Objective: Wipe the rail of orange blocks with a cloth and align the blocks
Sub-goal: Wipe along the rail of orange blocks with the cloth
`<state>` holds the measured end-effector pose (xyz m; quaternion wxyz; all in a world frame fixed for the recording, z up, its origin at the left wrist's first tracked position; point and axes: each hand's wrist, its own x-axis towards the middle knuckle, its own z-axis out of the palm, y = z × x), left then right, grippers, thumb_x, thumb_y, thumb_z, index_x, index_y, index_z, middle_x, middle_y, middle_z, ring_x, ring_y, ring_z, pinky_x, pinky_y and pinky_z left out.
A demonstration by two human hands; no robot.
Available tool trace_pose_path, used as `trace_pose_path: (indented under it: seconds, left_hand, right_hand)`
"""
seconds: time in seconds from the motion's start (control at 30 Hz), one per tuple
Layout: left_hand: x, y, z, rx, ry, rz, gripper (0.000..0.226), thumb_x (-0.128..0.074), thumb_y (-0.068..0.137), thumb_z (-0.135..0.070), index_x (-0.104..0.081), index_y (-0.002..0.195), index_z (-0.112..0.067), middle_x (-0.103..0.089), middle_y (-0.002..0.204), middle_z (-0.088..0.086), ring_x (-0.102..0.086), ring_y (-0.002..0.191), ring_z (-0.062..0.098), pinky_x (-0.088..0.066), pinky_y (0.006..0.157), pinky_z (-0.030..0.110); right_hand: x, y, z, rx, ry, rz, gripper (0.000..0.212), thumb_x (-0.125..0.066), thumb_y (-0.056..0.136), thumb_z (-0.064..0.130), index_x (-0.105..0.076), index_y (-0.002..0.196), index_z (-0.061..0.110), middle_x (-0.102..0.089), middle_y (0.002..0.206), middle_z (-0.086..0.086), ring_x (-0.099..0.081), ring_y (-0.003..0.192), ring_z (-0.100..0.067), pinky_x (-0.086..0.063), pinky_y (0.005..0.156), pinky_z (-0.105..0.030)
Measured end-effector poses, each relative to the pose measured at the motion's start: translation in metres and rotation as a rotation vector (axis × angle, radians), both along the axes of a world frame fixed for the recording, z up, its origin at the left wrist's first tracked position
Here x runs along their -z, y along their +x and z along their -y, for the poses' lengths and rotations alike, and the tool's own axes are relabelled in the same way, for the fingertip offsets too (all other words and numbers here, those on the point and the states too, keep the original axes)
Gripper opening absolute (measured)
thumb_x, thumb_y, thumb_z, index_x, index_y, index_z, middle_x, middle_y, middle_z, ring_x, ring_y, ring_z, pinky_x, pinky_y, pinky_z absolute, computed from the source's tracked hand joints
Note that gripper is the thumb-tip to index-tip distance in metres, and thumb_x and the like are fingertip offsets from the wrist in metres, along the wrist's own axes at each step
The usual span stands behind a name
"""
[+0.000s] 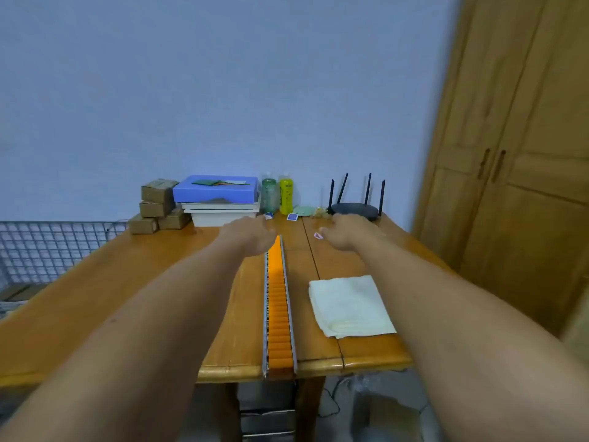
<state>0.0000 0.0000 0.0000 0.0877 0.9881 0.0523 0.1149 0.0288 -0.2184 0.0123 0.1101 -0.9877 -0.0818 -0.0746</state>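
Note:
A long metal rail [290, 314] filled with a row of orange blocks [278, 314] runs down the middle of the wooden table [127, 298], from the front edge toward the back. A folded pale cloth [349, 306] lies flat on the table just right of the rail. My left hand [248, 232] reaches over the rail's far end, at its left side, fingers loosely curled and holding nothing. My right hand [345, 232] hovers to the right of the far end, beyond the cloth, fingers apart and empty. Neither hand touches the cloth.
At the back stand several small cardboard boxes [157, 202], a blue box [216, 188] on white trays, a green bottle [269, 194], a yellow bottle [286, 194] and a black router [355, 208]. A wire rack [47, 250] is left, a wooden wardrobe [510, 154] right.

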Motion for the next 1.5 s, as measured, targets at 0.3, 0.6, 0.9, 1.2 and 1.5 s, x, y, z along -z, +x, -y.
trace_pose_path:
  seconds: [0.3, 0.6, 0.9, 1.2, 1.5]
  left_hand:
    - [0.073, 0.033, -0.006, -0.026, 0.001, -0.112, 0.042, -0.044, 0.102, -0.041, -0.055, 0.134, -0.015, -0.063, 0.130, 0.009, -0.059, 0.109, 0.025, -0.045, 0.078, 0.036]
    - [0.126, 0.054, -0.007, -0.051, -0.093, -0.045, 0.044, -0.035, 0.107, -0.042, -0.060, 0.124, -0.011, -0.066, 0.107, 0.008, -0.061, 0.095, 0.021, -0.049, 0.076, 0.034]
    - [0.147, 0.084, -0.007, -0.073, -0.185, -0.023, 0.029, -0.044, 0.105, -0.030, -0.056, 0.126, -0.015, -0.062, 0.096, 0.002, -0.060, 0.082, 0.015, -0.049, 0.066, 0.030]
    - [0.148, 0.144, -0.033, -0.034, -0.311, 0.007, 0.027, -0.046, 0.105, -0.027, -0.054, 0.130, -0.018, -0.064, 0.098, 0.001, -0.062, 0.081, 0.015, -0.052, 0.066, 0.032]
    - [0.169, 0.190, -0.059, 0.039, -0.512, 0.067, 0.036, -0.048, 0.104, -0.033, -0.054, 0.139, -0.023, -0.070, 0.112, -0.002, -0.064, 0.086, 0.009, -0.055, 0.072, 0.032]
  right_hand:
    - [0.112, 0.032, 0.004, 0.033, -0.235, -0.272, 0.068, -0.040, 0.097, 0.065, -0.042, 0.150, 0.022, -0.041, 0.156, -0.008, -0.037, 0.141, -0.033, -0.031, 0.115, -0.048]
    - [0.173, 0.033, 0.018, -0.094, -0.084, -0.052, 0.059, -0.034, 0.100, 0.057, -0.048, 0.145, 0.023, -0.051, 0.144, -0.007, -0.043, 0.133, -0.029, -0.031, 0.109, -0.042]
    - [0.158, 0.059, 0.011, -0.113, -0.103, 0.016, 0.055, -0.040, 0.099, 0.062, -0.066, 0.124, 0.021, -0.072, 0.106, -0.004, -0.065, 0.098, -0.027, -0.041, 0.071, -0.034]
    - [0.104, 0.146, -0.008, -0.055, 0.144, 0.131, 0.044, -0.049, 0.095, 0.059, -0.071, 0.111, 0.025, -0.070, 0.100, -0.007, -0.063, 0.097, -0.034, -0.048, 0.075, -0.038]
    - [0.061, 0.233, -0.069, -0.157, 0.216, 0.205, 0.037, -0.057, 0.090, 0.058, -0.067, 0.112, 0.030, -0.069, 0.110, -0.005, -0.062, 0.102, -0.031, -0.044, 0.073, -0.034]
